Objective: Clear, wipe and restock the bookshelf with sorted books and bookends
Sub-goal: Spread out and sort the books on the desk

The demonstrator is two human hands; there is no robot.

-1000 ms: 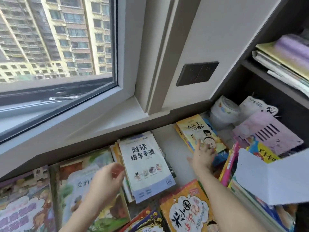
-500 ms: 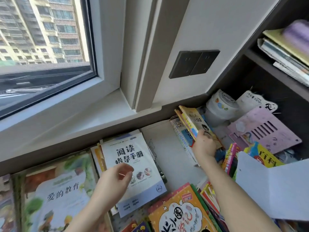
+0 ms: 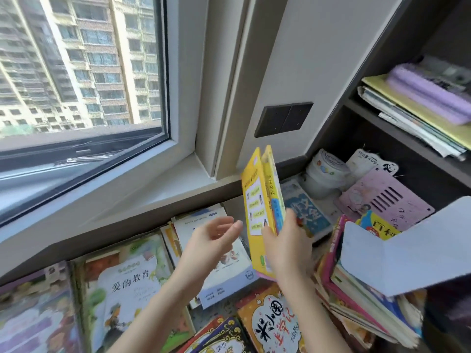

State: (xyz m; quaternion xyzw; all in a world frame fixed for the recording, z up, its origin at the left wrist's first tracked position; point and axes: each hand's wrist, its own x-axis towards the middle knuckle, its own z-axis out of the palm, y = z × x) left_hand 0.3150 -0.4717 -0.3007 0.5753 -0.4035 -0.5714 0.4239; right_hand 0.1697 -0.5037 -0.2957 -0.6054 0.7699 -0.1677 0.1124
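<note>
Change: yellow books [image 3: 261, 200] raised from lying flat to upright, now clear of the blue book [image 3: 307, 216] beneath.
Right grip: right hand [image 3: 288, 242] clamped round the lower part of the yellow books.
Left grip: left hand [image 3: 212, 238] lifted off the white booklet [image 3: 235, 268], fingers loosely spread, empty, near the yellow covers.
Meaning: clearing still under way; probably a handover or sorting onto a stack next.

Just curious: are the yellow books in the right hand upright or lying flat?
Upright. The right hand grips the yellow books near their lower end; their long edges run almost vertically.
</note>
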